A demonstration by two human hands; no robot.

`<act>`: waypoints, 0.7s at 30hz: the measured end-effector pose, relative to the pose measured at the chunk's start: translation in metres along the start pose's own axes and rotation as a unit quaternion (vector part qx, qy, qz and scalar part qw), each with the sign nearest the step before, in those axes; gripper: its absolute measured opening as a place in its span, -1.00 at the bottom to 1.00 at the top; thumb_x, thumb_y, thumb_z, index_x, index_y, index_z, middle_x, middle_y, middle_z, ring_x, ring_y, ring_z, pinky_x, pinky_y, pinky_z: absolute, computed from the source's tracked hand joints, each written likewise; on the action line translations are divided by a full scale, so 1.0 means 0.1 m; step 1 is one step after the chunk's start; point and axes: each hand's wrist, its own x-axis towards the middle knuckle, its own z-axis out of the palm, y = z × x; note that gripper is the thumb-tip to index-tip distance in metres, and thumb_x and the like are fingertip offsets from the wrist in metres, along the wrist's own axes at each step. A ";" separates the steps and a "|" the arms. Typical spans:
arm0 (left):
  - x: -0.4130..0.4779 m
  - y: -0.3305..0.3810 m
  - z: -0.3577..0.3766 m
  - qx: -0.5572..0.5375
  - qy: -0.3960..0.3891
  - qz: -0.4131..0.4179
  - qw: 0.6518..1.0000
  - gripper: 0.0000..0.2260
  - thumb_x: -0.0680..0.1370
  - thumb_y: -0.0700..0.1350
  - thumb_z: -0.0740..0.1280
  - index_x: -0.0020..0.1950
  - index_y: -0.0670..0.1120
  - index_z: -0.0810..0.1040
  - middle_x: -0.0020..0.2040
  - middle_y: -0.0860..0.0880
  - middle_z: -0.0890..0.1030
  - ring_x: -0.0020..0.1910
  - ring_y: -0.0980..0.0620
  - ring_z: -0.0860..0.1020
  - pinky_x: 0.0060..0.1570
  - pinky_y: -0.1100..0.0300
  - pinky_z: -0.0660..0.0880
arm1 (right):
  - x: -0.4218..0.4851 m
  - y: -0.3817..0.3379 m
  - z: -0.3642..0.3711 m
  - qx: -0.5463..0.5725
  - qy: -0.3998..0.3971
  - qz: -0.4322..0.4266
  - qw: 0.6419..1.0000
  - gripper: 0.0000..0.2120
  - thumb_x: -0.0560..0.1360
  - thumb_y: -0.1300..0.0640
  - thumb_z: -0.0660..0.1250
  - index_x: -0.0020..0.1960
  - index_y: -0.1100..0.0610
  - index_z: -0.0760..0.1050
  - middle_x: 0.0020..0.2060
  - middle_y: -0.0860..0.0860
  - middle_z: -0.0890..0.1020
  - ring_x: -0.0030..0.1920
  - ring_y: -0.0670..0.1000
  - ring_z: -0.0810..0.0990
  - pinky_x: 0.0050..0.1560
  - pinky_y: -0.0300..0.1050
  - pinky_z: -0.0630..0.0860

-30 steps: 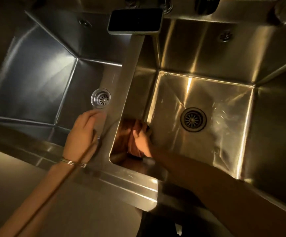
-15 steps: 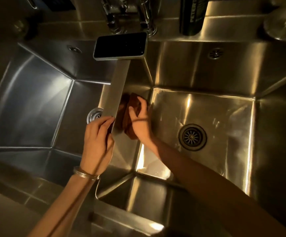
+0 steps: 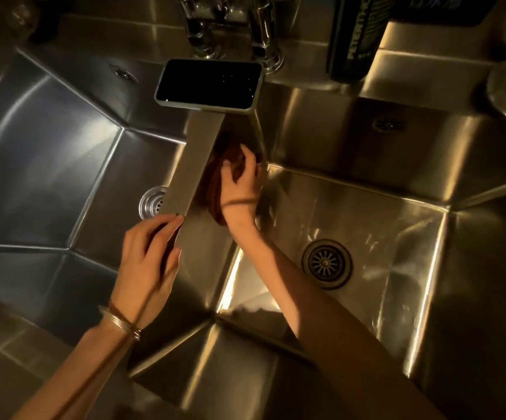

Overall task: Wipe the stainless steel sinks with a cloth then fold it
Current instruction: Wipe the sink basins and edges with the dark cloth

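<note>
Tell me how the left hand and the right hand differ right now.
The left hand rests on the divider between the sinks; the right hand holds the brown cloth against the divider's wall inside the right sink. The left wrist wears metal bangles; the right wrist a thin dark band. Both arms are bare.

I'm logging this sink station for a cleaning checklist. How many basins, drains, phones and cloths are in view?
basins: 2
drains: 2
phone: 1
cloth: 1
Total: 6
</note>
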 end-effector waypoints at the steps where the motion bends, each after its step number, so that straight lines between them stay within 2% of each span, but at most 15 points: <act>1: 0.00 0.00 0.00 0.001 0.001 0.001 1.000 -0.61 0.54 -0.09 0.13 0.30 -0.24 0.42 0.22 -0.24 0.43 0.18 -0.17 0.37 0.23 0.27 0.16 | 0.09 0.03 0.03 -0.010 0.020 -0.004 1.000 -0.58 0.58 0.14 0.21 0.43 0.06 0.28 0.39 0.19 0.23 0.33 0.12 0.33 0.08 -0.33 0.32; 2: 0.00 0.00 -0.01 0.002 0.001 0.002 1.000 -0.61 0.54 -0.09 0.13 0.30 -0.23 0.41 0.23 -0.23 0.42 0.19 -0.17 0.37 0.24 0.28 0.16 | 0.17 0.05 0.04 -0.024 0.044 -0.006 0.999 -0.58 0.58 0.13 0.22 0.42 0.07 0.30 0.36 0.21 0.26 0.30 0.14 0.36 0.06 -0.33 0.31; 4: 0.01 0.00 -0.02 -0.003 0.001 0.002 1.000 -0.62 0.53 -0.10 0.14 0.31 -0.22 0.42 0.24 -0.21 0.41 0.20 -0.15 0.37 0.28 0.32 0.15 | 0.42 0.17 0.05 -0.066 0.075 0.018 0.995 -0.58 0.57 0.11 0.24 0.42 0.08 0.32 0.31 0.25 0.32 0.25 0.19 0.39 0.15 -0.22 0.26; 6: 0.00 -0.02 -0.01 -0.014 0.001 -0.002 1.000 -0.62 0.53 -0.11 0.15 0.32 -0.20 0.42 0.25 -0.18 0.41 0.23 -0.08 0.35 0.32 0.37 0.13 | 0.71 0.35 0.03 -0.101 0.075 0.056 0.990 -0.57 0.59 0.10 0.21 0.44 0.11 0.29 0.33 0.29 0.35 0.27 0.24 0.37 0.21 -0.19 0.18; 9: -0.03 0.00 0.00 -0.032 0.005 -0.016 0.999 -0.62 0.57 -0.02 0.12 0.34 -0.14 0.41 0.28 -0.10 0.39 0.26 0.04 0.29 0.34 0.36 0.13 | 1.03 0.59 -0.10 -0.119 0.008 0.128 0.984 -0.58 0.62 0.08 0.14 0.45 0.11 0.25 0.40 0.23 0.30 0.33 0.23 0.35 0.22 -0.18 0.23; 11: -0.03 0.00 -0.01 -0.031 0.003 -0.014 0.999 -0.62 0.57 -0.03 0.12 0.33 -0.16 0.42 0.28 -0.11 0.40 0.27 0.06 0.29 0.34 0.35 0.13 | 1.12 0.63 -0.20 -0.141 -0.039 0.168 0.975 -0.56 0.62 0.09 0.14 0.47 0.12 0.21 0.43 0.22 0.27 0.35 0.24 0.34 0.28 -0.08 0.29; 13: -0.03 -0.01 -0.01 -0.031 0.003 -0.016 0.999 -0.62 0.56 -0.07 0.15 0.33 -0.17 0.43 0.27 -0.13 0.42 0.27 0.05 0.29 0.34 0.35 0.12 | 1.09 0.53 -0.30 -0.181 -0.059 0.138 0.972 -0.54 0.60 0.09 0.18 0.47 0.13 0.22 0.41 0.23 0.27 0.34 0.24 0.35 0.28 -0.04 0.32; 15: -0.01 -0.03 -0.01 -0.038 -0.004 -0.021 0.999 -0.62 0.55 -0.07 0.15 0.33 -0.15 0.43 0.27 -0.13 0.42 0.27 0.06 0.29 0.33 0.38 0.12 | 1.02 0.42 -0.44 -0.239 -0.067 0.036 0.968 -0.53 0.57 0.12 0.25 0.45 0.12 0.26 0.40 0.26 0.25 0.34 0.24 0.35 0.30 -0.02 0.32; 17: -0.01 -0.05 0.02 -0.037 -0.010 -0.023 0.999 -0.62 0.55 -0.06 0.15 0.33 -0.15 0.42 0.28 -0.13 0.41 0.28 0.06 0.27 0.34 0.37 0.11 | 1.03 0.44 -0.63 -0.306 -0.076 -0.055 0.948 -0.52 0.54 0.16 0.29 0.44 0.08 0.29 0.40 0.25 0.22 0.33 0.26 0.35 0.32 0.02 0.35; 19: -0.02 -0.05 0.02 -0.036 -0.007 -0.019 0.999 -0.62 0.55 -0.05 0.14 0.33 -0.16 0.43 0.28 -0.14 0.42 0.28 0.06 0.27 0.35 0.35 0.12 | 1.12 0.58 -0.79 -0.372 -0.086 -0.077 0.921 -0.51 0.54 0.15 0.29 0.45 0.05 0.28 0.38 0.25 0.22 0.33 0.28 0.33 0.33 0.04 0.32; 21: -0.02 -0.04 0.00 -0.038 -0.004 -0.015 0.999 -0.62 0.55 -0.04 0.13 0.32 -0.16 0.43 0.28 -0.13 0.42 0.29 0.07 0.27 0.35 0.34 0.13 | 1.22 0.76 -0.85 -0.452 -0.107 -0.049 0.884 -0.49 0.56 0.04 0.25 0.48 -0.01 0.22 0.40 0.26 0.20 0.34 0.33 0.28 0.35 0.09 0.26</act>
